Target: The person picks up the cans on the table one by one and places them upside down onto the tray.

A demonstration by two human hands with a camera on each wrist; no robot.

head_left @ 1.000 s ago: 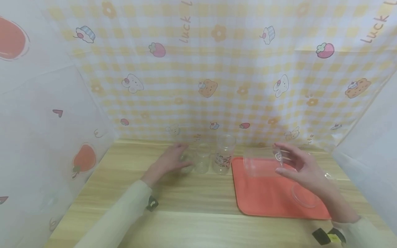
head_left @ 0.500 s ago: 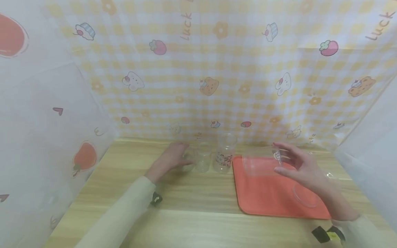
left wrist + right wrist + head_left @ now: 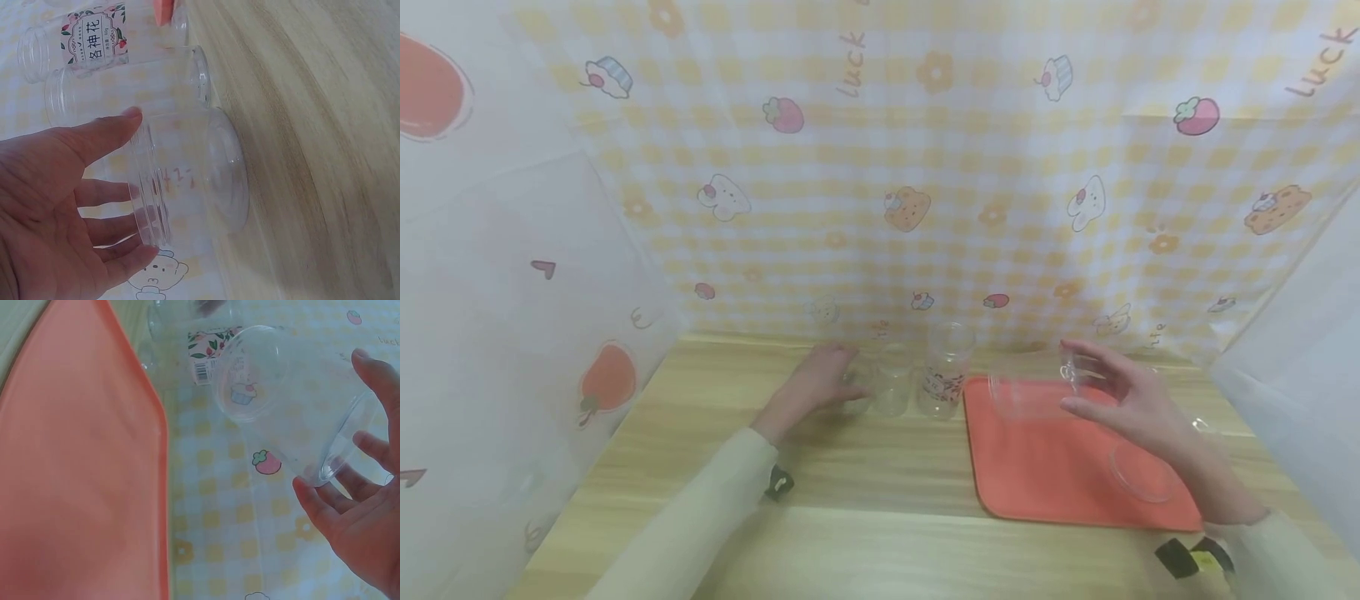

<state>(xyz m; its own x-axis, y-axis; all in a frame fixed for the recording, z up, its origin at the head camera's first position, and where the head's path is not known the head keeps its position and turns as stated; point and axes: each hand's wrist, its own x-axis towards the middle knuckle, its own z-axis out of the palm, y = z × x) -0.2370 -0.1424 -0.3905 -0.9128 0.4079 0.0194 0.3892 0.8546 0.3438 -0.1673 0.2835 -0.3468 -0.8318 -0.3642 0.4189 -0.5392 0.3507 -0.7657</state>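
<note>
My left hand [image 3: 820, 383] grips a short clear jar [image 3: 194, 175] by its threaded rim, thumb on one side and fingers on the other. That jar stands upright on the table. Beside it is a second clear jar [image 3: 892, 383], then a taller jar [image 3: 942, 387] with a printed floral label. Over the tray, my right hand [image 3: 1131, 404] holds a large clear jar [image 3: 1030, 387] on its side by the base, its mouth pointing left. In the right wrist view, the fingers and thumb of the right hand [image 3: 369, 512] spread around the base of this jar [image 3: 300, 406].
An orange-red tray [image 3: 1037, 483] lies on the right of the wooden table [image 3: 850, 550]. On it is a clear round rim or disc [image 3: 1142, 472], partly behind my right wrist. A checked cloth [image 3: 880, 150] hangs behind the table; a white sheet [image 3: 490, 333] closes the left side.
</note>
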